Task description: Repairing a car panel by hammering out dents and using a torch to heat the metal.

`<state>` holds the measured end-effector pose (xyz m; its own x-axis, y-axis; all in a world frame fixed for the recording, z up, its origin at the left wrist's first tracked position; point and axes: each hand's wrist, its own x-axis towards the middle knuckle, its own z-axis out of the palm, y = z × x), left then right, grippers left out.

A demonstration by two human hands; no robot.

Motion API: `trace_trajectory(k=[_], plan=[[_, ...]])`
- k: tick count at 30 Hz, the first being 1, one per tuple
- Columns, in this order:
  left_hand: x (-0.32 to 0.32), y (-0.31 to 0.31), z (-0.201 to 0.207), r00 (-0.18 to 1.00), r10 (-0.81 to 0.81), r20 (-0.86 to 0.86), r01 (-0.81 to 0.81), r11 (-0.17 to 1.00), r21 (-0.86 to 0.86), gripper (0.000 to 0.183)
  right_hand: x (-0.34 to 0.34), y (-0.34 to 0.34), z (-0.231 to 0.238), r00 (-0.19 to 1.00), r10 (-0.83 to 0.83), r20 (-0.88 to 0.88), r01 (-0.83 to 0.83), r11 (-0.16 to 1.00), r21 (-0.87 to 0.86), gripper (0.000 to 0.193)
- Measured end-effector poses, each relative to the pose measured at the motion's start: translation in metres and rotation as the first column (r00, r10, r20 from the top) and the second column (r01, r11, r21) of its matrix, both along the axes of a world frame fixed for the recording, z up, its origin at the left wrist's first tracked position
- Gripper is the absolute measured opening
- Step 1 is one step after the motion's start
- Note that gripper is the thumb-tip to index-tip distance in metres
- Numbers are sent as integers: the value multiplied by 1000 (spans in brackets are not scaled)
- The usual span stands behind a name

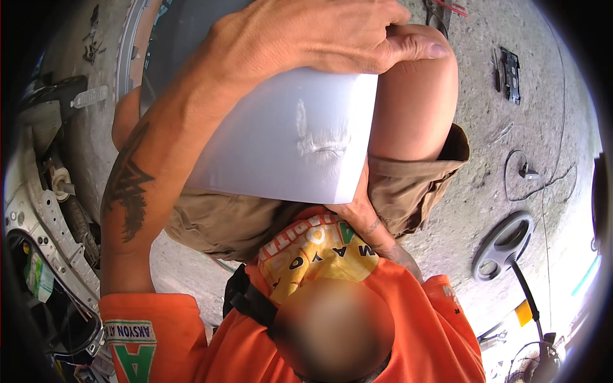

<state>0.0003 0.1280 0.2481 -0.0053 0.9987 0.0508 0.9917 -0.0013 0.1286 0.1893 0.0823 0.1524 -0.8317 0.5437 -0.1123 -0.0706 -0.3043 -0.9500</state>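
Note:
A glossy silver-grey car bumper cover lies across my lap, with a creased, scraped patch on its face near the right end. From the left, my tattooed left arm reaches over it. My left hand is at its far edge; the thumb stretches onto my bare right knee while the fingers curl at the top of the picture, their tips hidden. Below the near right corner, my right hand goes in behind the bumper cover, so its fingers are out of sight.
An opened-up car front with bare metal and a headlamp shell stands at the left. On the rough concrete floor at the right lie a black plastic bracket, a thin cable and a grey oval-headed piece with a black stem.

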Motion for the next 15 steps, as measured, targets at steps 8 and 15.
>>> trace_trajectory(k=[8,15], plan=[[3,-2,-2,985,36,170,-47,997,60,64,-3,5,16,1000,1,-1,-2,927,-374,35],[6,-3,1,987,48,155,-58,996,62,62,-2,10,21,995,84,61,-65,960,-271,36]])
